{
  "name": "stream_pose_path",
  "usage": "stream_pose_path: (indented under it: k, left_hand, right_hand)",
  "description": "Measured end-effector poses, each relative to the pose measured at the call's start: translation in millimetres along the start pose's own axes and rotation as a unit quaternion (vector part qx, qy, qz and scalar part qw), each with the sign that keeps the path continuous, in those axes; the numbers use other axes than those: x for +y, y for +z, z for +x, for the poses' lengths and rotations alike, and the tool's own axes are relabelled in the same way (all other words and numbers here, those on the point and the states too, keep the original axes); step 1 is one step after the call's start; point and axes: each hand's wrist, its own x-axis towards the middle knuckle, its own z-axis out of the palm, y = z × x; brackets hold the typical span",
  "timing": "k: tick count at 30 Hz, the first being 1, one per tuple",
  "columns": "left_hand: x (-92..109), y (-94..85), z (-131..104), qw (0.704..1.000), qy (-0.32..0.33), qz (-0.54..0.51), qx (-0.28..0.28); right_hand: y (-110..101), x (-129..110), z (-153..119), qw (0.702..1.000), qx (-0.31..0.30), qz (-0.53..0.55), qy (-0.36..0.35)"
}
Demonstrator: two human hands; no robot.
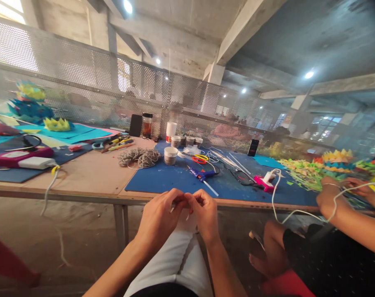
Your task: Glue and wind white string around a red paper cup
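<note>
My left hand [166,210] and my right hand [205,211] meet at the fingertips above my lap, just in front of the table edge. Both have fingers pinched together. Something small and pale shows between them, too small to make out. On the blue mat [150,181] beyond them lie a blue glue gun [201,174] with a clear stick, yellow and orange rings [200,158] and a paper cup [170,156]. A bundle of grey cord [139,158] sits to the left of the cup.
Pink power strips [264,184] with white cables lie at both sides. A person's arms [345,210] reach in at the right near paper scraps [305,171]. Scissors and pliers [119,143], a jar [147,126] and a phone [253,147] stand or lie farther back.
</note>
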Motion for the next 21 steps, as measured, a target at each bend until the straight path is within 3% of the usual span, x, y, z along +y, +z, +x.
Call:
stream_pose_path:
  k: [21]
  left_hand:
    - [-3.2, 2.5, 1.2, 0.999, -0.007, -0.002, -0.040]
  right_hand:
    - [-0.4, 0.4, 1.1, 1.000, 0.001, 0.011, 0.004]
